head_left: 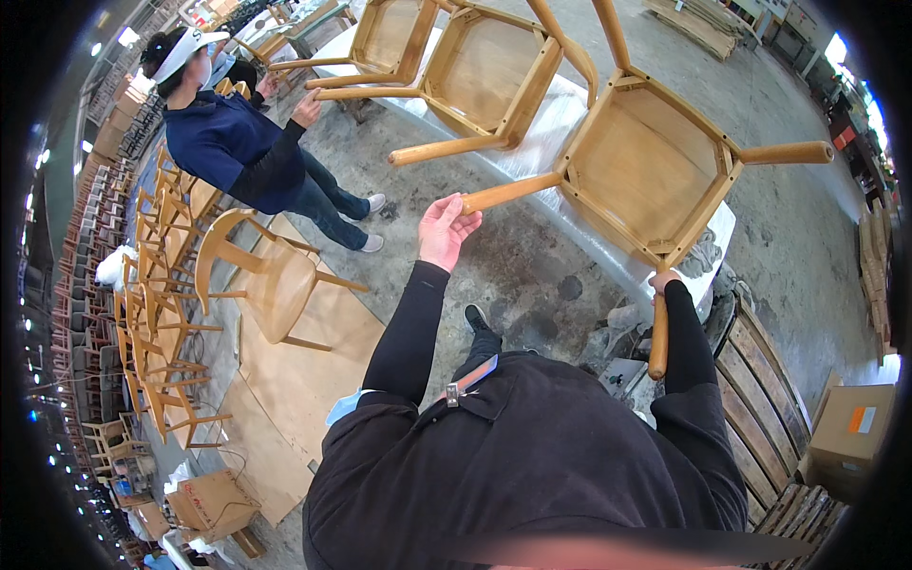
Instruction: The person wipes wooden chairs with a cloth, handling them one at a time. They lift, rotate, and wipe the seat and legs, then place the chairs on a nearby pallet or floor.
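Left fingers (468, 224): gripping one leg's tip
Right fingers (668, 276): wrapped round the lower leg, near the seat
Held chair (651, 157): one, upper right of the frame, overturned, four legs showing
Direction: underside up; left-gripped leg's tip points left, long axis rising slightly rightward
Worktop (562, 116): beneath, with two more overturned chairs (483, 71), upper centre
Markings: lettering on one white visor (187, 52), upper left; orange label on a carton (844, 448), lower right
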The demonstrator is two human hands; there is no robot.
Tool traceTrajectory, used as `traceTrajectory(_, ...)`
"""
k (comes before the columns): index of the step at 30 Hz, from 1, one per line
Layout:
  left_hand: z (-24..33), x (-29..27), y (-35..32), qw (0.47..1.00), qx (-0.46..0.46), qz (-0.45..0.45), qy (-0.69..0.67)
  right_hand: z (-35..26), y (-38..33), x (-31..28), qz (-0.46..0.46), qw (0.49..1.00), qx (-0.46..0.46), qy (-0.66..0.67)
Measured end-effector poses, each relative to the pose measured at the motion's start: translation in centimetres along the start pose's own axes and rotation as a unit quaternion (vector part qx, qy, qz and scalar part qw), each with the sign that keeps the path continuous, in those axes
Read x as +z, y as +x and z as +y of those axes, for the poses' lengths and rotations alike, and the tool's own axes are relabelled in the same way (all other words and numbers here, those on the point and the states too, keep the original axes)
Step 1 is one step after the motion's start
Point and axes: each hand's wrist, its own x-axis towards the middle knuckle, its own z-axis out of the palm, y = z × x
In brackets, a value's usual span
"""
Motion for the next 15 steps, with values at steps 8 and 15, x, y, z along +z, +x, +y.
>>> traceTrajectory(8, 1.0, 0.4, -0.4, 0.998, -0.027, 0.040, -0.044, -0.9, -0.5, 0.6, 0.022, 1.000, 0.009, 0.000)
traceTrajectory(15, 0.1, 0.5, -1.2, 0.999, 0.013, 0.002, -0.033, -0.6, -0.8, 0.6, -0.006, 0.999, -0.035, -0.038)
